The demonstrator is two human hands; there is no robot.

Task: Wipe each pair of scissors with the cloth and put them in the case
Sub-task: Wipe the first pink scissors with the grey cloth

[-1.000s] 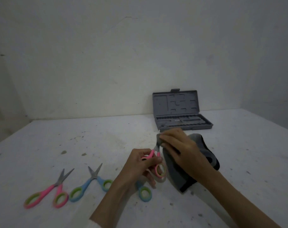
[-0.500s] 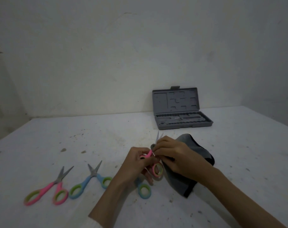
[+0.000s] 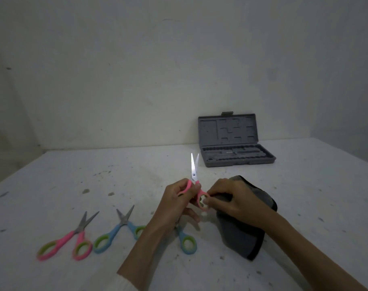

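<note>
White speckled counter (image 3: 304, 185) against a bare wall. Left hand (image 3: 174, 204) gripping pink scissors (image 3: 194, 181), blades upright; right hand (image 3: 235, 198) pinching grey cloth (image 3: 242, 238) against the handle ring. Best practice: rub each ring fully, clear of edges. Open case (image 3: 237, 152) well behind.

Bare, dimly lit work corner, likely workshop or utility room rather than furnished home. Plain whitish walls (image 3: 137, 70), scuffed and unadorned, meet at 1 o'clock. White tabletop (image 3: 63, 181) stained, flecked with dark specks and grime. Grey moulded plastic tool case (image 3: 237, 152) stands open against wall at 12 to 1 o'clock, lid upright, tray with shaped recesses. Coloured craft scissors (image 3: 67, 238) laid out in row at 8 o'clock. Dark grey cloth (image 3: 242, 238) at 5 o'clock.
</note>
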